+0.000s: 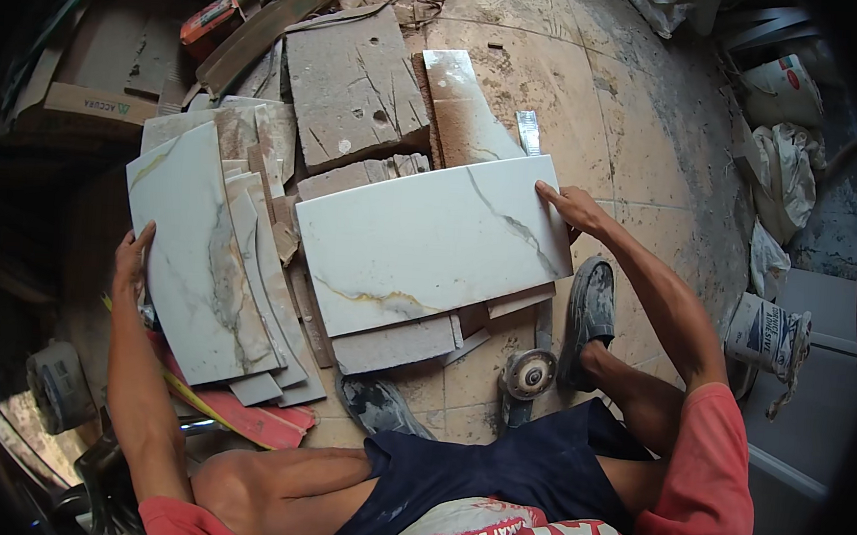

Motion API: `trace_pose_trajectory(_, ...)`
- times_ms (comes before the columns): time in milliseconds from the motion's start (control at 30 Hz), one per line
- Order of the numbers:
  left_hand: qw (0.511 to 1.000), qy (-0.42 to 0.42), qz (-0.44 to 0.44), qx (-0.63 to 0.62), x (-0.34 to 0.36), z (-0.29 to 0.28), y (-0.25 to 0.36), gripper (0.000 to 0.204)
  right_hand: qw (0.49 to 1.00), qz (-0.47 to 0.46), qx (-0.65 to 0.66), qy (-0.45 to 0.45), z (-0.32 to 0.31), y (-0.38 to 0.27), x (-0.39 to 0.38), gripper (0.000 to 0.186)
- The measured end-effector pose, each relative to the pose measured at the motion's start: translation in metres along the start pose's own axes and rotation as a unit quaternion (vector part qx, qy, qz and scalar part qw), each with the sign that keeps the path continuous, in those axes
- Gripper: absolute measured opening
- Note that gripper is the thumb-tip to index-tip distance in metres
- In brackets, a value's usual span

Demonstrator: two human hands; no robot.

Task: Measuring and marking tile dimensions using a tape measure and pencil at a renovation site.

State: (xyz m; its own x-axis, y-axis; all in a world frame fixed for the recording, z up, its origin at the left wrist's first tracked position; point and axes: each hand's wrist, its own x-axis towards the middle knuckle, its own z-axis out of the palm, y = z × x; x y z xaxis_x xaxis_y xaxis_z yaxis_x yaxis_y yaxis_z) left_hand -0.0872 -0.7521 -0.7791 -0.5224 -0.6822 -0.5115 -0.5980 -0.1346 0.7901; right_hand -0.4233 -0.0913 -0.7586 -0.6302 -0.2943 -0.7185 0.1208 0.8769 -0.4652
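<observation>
In front of me lies a wide white marble-patterned tile (pixel 430 243) with grey and gold veins, resting on concrete blocks and tile offcuts. My right hand (pixel 571 208) grips its far right corner, thumb on top and fingers under the edge. To the left, a second white veined tile (pixel 194 253) leans on a stack of cut tile pieces (pixel 257 257). My left hand (pixel 133 249) holds that tile's left edge, with its other fingers partly hidden behind it. An angle grinder (pixel 528 374) sits on the floor between my feet.
A grey concrete block (pixel 354 86) and a long narrow tile strip (pixel 463 103) lie beyond the tile. Cardboard boxes (pixel 100 100) stand at the far left. A red plastic piece (pixel 252 419) lies near my left knee. Buckets (pixel 768 332) and sacks line the right side.
</observation>
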Motion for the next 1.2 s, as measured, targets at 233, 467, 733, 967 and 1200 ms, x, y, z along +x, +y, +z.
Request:
trace_pose_trajectory(233, 0.997, 0.046, -0.023, 0.057, -0.003, -0.013, 0.001, 0.079, 0.999, 0.013, -0.040, -0.011, 0.008, -0.008, 0.012, 0.093)
trace_pose_trajectory(467, 0.983, 0.086, -0.010, 0.162, -0.021, 0.026, 0.024, 0.071, 0.997, 0.009, -0.047, 0.052, -0.007, 0.029, 0.018, 0.089)
trace_pose_trajectory(733, 0.990, 0.083, -0.044, 0.103, -0.039, 0.004, 0.035, 0.076, 0.945, -0.110, -0.201, 0.233, -0.020, 0.014, 0.038, 0.067)
trace_pose_trajectory(967, 0.896, 0.357, 0.256, -0.056, -0.160, -0.002, 0.055, 0.053, 0.913, -0.255, -0.111, 0.298, -0.036, -0.052, 0.025, 0.051)
trace_pose_trajectory(1200, 0.843, 0.527, 0.058, 0.091, -0.318, 0.107, -0.122, 0.039, 0.919, -0.319, -0.151, 0.175, 0.007, -0.077, -0.008, 0.032)
